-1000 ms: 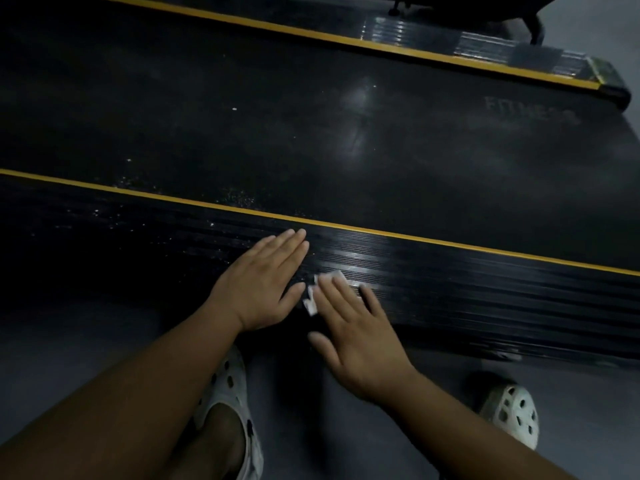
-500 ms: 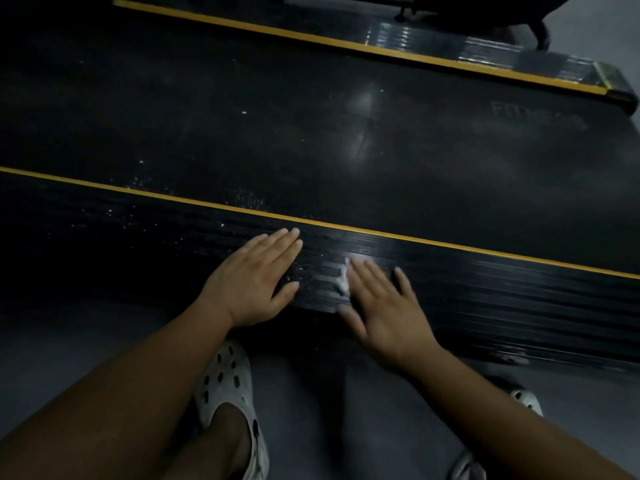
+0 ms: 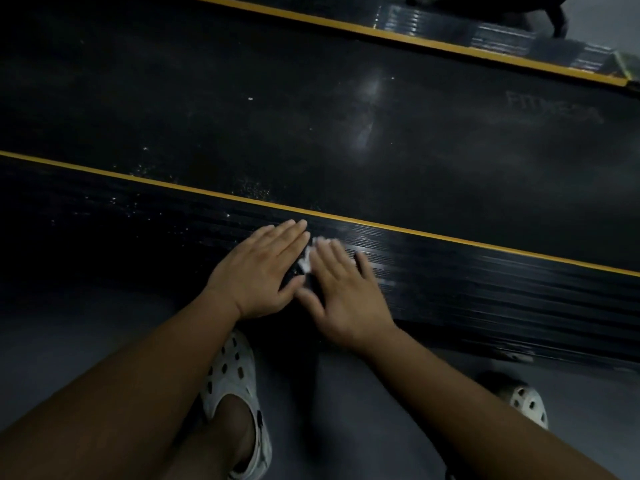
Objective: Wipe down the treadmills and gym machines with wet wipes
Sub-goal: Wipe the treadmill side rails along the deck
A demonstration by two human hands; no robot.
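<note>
The wet wipe (image 3: 307,258) is a small white wad lying on the ribbed black side rail (image 3: 485,282) along the near edge of the treadmill (image 3: 502,174), about midway along the stretch of rail in view. Most of it is hidden; only a crumpled bit shows by the index finger. The right hand (image 3: 343,296) lies over it with fingers straight and together, pressing it flat against the rail, so its grip is open rather than curled round the wipe. The hand is slightly blurred.

Just beside it, thumbs nearly touching, the left hand (image 3: 258,271) rests palm down on the same rail, its grip open too and its fingertips reaching almost to the yellow stripe (image 3: 450,239) that borders the rail's inner edge.

Beyond the stripe lies the wide black belt (image 3: 242,109), speckled with pale dust near the stripe and carrying faint lettering towards the right. A second yellow-edged rail (image 3: 450,22) runs along the far edge.

Below the near edge is grey floor (image 3: 69,334), where the person's feet stand in white perforated clogs (image 3: 232,375).
</note>
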